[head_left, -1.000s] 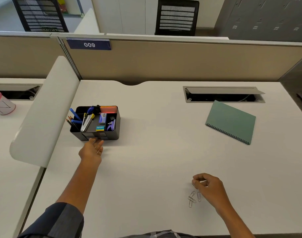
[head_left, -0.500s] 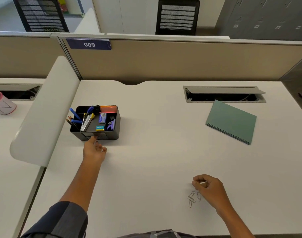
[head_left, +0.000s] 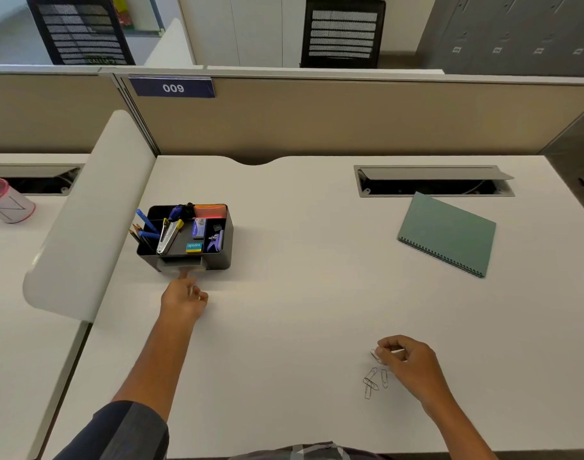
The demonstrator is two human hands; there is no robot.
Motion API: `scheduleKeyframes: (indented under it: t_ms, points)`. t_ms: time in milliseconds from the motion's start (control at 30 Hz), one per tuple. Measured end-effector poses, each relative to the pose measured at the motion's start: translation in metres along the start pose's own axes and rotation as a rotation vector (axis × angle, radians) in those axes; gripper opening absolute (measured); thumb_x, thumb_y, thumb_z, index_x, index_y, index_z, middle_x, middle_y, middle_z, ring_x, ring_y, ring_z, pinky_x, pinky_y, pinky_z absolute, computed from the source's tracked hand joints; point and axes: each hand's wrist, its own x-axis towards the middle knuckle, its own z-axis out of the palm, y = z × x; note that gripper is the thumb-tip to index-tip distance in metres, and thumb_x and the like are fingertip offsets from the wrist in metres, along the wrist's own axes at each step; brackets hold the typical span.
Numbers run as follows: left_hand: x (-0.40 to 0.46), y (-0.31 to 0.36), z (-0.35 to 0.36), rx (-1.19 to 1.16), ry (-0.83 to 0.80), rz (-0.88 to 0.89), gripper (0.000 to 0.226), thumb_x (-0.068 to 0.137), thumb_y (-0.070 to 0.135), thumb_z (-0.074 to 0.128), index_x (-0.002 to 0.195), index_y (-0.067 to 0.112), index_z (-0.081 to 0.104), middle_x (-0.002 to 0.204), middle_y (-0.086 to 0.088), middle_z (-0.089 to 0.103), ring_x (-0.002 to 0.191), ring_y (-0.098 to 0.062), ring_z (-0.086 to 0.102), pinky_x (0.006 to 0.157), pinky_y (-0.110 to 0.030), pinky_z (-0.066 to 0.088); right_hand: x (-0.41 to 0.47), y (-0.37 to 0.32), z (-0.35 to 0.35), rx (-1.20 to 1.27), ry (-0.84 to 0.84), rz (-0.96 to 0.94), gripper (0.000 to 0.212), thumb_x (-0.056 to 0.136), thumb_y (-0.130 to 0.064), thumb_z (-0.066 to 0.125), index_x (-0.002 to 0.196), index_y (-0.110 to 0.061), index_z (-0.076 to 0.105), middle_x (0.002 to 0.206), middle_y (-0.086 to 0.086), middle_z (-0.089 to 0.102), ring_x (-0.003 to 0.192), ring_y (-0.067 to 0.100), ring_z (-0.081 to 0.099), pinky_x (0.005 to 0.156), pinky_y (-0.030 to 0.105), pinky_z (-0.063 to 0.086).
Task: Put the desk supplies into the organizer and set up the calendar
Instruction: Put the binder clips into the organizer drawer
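The black desk organizer stands at the left of the white desk, filled with pens, pencils, a stapler, an eraser and small boxes. Its front drawer is slid out a little and looks blurred. My left hand is just in front of it, index fingertip at the drawer's front, the other fingers curled. Near the front right, my right hand pinches one paper clip above a small cluster of loose paper clips on the desk. The green spiral-bound calendar lies flat at the right.
A white curved divider borders the desk on the left, with a pink-rimmed cup beyond it. An open cable hatch sits behind the calendar. A beige partition closes the back.
My left hand has drawn back toward me from the organizer, and the drawer has come out with it. My right hand has stayed over the paper clips.
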Motion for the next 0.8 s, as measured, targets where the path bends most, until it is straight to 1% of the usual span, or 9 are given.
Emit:
scheduleKeyframes:
  t_ms: [100, 167, 233, 300, 400, 500, 567, 633, 800]
  points:
    - [-0.003, -0.003, -0.008, -0.003, -0.019, 0.001, 0.049, 0.102, 0.001, 0.044, 0.134, 0.028, 0.069, 0.161, 0.003, 0.046, 0.07, -0.01, 0.041, 0.063, -0.025, 0.032, 0.001, 0.001, -0.001, 0.001, 0.009, -0.008, 0.01, 0.088, -0.022, 0.08, 0.086, -0.031, 0.077, 0.077, -0.015, 0.076, 0.073, 0.006, 0.073, 0.066, 0.025, 0.055]
    - [-0.007, -0.004, -0.012, -0.001, -0.038, -0.008, 0.05, 0.1, -0.001, 0.04, 0.127, 0.028, 0.071, 0.136, 0.003, 0.057, 0.069, -0.01, 0.041, 0.062, -0.024, 0.032, 0.0, 0.001, -0.002, 0.001, 0.012, -0.009, 0.009, 0.088, -0.023, 0.08, 0.087, -0.031, 0.077, 0.076, -0.013, 0.076, 0.072, 0.004, 0.072, 0.065, 0.024, 0.053]
    - [-0.008, -0.005, -0.016, 0.018, -0.036, -0.018, 0.052, 0.098, -0.002, 0.039, 0.124, 0.029, 0.073, 0.109, 0.006, 0.051, 0.068, -0.01, 0.04, 0.06, -0.024, 0.032, 0.001, 0.002, -0.003, 0.003, 0.012, -0.008, 0.008, 0.089, -0.023, 0.079, 0.088, -0.031, 0.077, 0.076, -0.012, 0.077, 0.072, 0.003, 0.072, 0.066, 0.025, 0.054]
    - [-0.008, -0.005, -0.019, 0.037, -0.028, -0.019, 0.056, 0.097, -0.003, 0.04, 0.131, 0.028, 0.071, 0.098, 0.006, 0.05, 0.068, -0.01, 0.04, 0.06, -0.025, 0.033, 0.001, 0.004, -0.004, -0.002, 0.015, -0.006, 0.008, 0.089, -0.022, 0.079, 0.089, -0.03, 0.077, 0.077, -0.011, 0.077, 0.073, 0.003, 0.072, 0.068, 0.027, 0.056]
    - [-0.007, -0.004, -0.023, 0.042, -0.021, -0.012, 0.057, 0.096, -0.003, 0.042, 0.139, 0.026, 0.066, 0.118, 0.005, 0.049, 0.068, -0.01, 0.042, 0.061, -0.025, 0.033, 0.002, 0.003, -0.005, -0.021, 0.035, -0.007, 0.009, 0.088, -0.021, 0.079, 0.089, -0.03, 0.077, 0.076, -0.01, 0.077, 0.072, 0.002, 0.071, 0.066, 0.024, 0.053]
    - [-0.009, -0.005, -0.027, 0.05, -0.029, -0.006, 0.059, 0.098, -0.003, 0.042, 0.147, 0.024, 0.059, 0.124, 0.003, 0.055, 0.071, -0.009, 0.045, 0.063, -0.025, 0.033, 0.003, 0.005, -0.007, -0.102, 0.079, -0.029, 0.01, 0.088, -0.02, 0.08, 0.088, -0.028, 0.076, 0.08, -0.013, 0.075, 0.07, 0.007, 0.07, 0.063, 0.02, 0.052]
    - [-0.011, -0.007, -0.026, 0.054, -0.044, 0.002, 0.055, 0.101, 0.0, 0.042, 0.148, 0.023, 0.058, 0.144, 0.002, 0.058, 0.073, -0.009, 0.046, 0.065, -0.024, 0.034, 0.003, 0.01, -0.008, -0.189, 0.073, -0.038, 0.011, 0.086, -0.02, 0.081, 0.087, -0.029, 0.074, 0.082, -0.015, 0.073, 0.07, 0.007, 0.069, 0.062, 0.02, 0.053]
    - [-0.013, -0.008, -0.025, 0.064, -0.053, 0.0, 0.049, 0.105, 0.004, 0.042, 0.146, 0.023, 0.061, 0.158, 0.002, 0.051, 0.075, -0.01, 0.048, 0.067, -0.024, 0.035, 0.002, 0.016, -0.009, -0.267, 0.048, -0.032, 0.014, 0.085, -0.022, 0.083, 0.083, -0.031, 0.072, 0.079, -0.015, 0.072, 0.068, 0.006, 0.068, 0.063, 0.02, 0.054]
    - [-0.018, -0.009, -0.023, 0.084, -0.055, 0.004, 0.043, 0.106, 0.008, 0.046, 0.142, 0.022, 0.064, 0.157, 0.001, 0.052, 0.078, -0.009, 0.051, 0.068, -0.025, 0.038, -0.001, 0.02, 0.001, -0.365, 0.027, -0.015, 0.017, 0.084, -0.024, 0.083, 0.075, -0.027, 0.069, 0.071, -0.012, 0.069, 0.065, 0.007, 0.066, 0.06, 0.022, 0.052]
